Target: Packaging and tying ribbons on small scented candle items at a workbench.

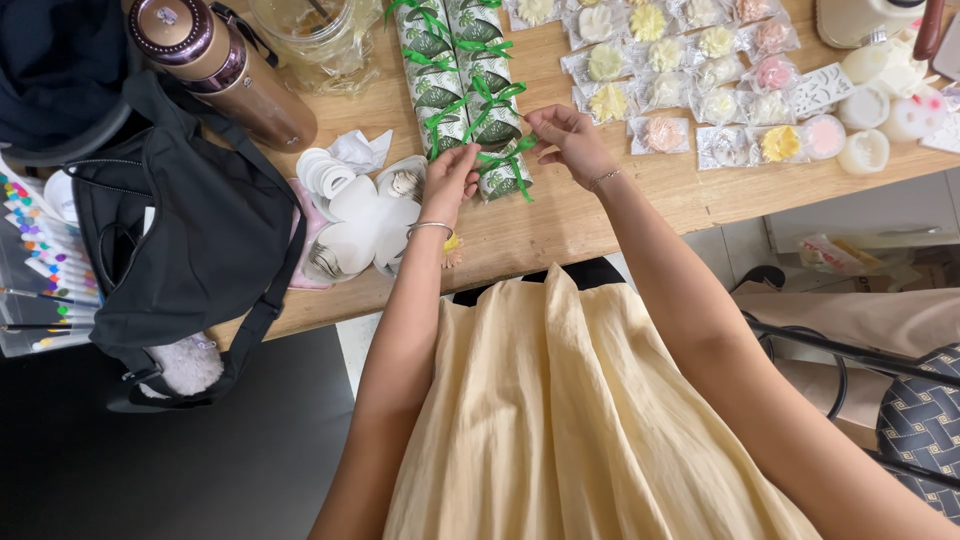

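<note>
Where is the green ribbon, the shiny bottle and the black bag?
green ribbon (pixel 506 160), head view, on the bow between the two hands.
shiny bottle (pixel 240 85), head view, on the middle of its brown body.
black bag (pixel 185 235), head view, on its flat front.

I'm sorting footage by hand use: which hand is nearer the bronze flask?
Left. The left hand lies right of the bronze flask, at the green ribbon; the right hand is farther right.

We see bare table (pixel 600 215) near the edge, open for passage | left blocked by white paper shapes (pixel 365 225), black bag (pixel 190 240) | right crowded with wrapped flower soaps (pixel 665 133)
</note>
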